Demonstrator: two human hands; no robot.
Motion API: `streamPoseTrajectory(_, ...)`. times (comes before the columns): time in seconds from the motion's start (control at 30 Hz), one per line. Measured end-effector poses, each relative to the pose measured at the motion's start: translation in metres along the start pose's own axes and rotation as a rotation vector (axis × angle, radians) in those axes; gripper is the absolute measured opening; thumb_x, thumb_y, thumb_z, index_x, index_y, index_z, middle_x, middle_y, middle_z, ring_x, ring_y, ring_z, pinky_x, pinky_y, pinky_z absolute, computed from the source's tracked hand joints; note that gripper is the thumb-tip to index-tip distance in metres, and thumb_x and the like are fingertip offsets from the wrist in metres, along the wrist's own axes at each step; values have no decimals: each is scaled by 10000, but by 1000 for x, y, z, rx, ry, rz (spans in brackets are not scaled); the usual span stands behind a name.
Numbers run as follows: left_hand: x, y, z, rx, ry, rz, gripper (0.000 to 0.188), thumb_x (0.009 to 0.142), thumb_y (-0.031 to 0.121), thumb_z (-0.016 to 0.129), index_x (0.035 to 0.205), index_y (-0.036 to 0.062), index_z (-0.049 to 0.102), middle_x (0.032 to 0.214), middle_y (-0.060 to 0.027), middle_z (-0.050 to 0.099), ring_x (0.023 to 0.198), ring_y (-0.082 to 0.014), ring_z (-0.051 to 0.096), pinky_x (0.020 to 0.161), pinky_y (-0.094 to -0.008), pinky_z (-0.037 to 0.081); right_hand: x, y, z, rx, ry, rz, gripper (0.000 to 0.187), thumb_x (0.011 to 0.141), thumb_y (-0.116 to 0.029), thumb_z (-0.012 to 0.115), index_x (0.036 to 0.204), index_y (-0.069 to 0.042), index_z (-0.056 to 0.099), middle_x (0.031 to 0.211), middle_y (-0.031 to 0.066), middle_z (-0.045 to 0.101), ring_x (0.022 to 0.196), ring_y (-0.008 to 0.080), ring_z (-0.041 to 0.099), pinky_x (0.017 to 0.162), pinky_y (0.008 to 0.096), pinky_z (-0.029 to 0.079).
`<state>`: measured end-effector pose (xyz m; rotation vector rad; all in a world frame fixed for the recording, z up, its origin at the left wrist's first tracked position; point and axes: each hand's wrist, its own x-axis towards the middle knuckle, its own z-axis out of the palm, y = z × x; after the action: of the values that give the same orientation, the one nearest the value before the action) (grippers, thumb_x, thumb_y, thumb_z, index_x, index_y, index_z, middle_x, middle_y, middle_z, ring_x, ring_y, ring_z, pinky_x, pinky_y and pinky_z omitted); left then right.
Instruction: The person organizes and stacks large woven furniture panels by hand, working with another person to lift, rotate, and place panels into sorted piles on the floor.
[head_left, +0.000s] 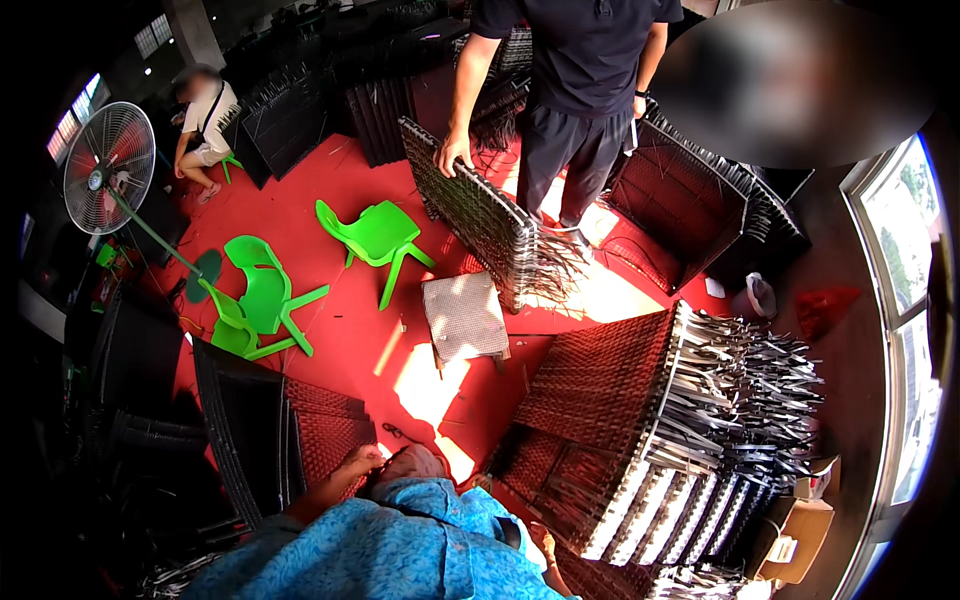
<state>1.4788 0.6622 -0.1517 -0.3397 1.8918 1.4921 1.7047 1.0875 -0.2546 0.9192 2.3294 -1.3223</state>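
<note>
Woven panels (600,385), lower right: snagging possible from loose strip ends (760,390). Grip of left hand (362,460) and right hand (543,541) impossible to tell.

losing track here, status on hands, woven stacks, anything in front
Left hand by left woven stack; right hand by right woven stack. Grips unclear. Stool ahead.

One fisheye view from the wearer's head, looking down and ahead, shirt (390,545) nearest, left of the stack (640,420), standing person (585,60) farther off, beyond the stack, window (905,310) bent along the rim, right of the stack
</note>
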Motion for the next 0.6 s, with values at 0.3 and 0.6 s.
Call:
streamPoseTrajectory(0.3,73,-5,-68,141,10,-120,357,778,352,640,959,46,608,851,-42,599,761,-154,546,651,-289,434,53,-22,49,-162,32,-110,362,769,-252,649,1063,-56,569,850,89,643,805,230,613,709,324,482)
streamPoseTrajectory(0.6,174,24,-202,170,127,-31,256,798,264,616,894,27,634,790,-39,635,760,-135,585,677,-275,457,147,-217,89,-243,-245,14,271,764,-258,647,986,-116,583,816,93,633,793,249,613,699,328,484)
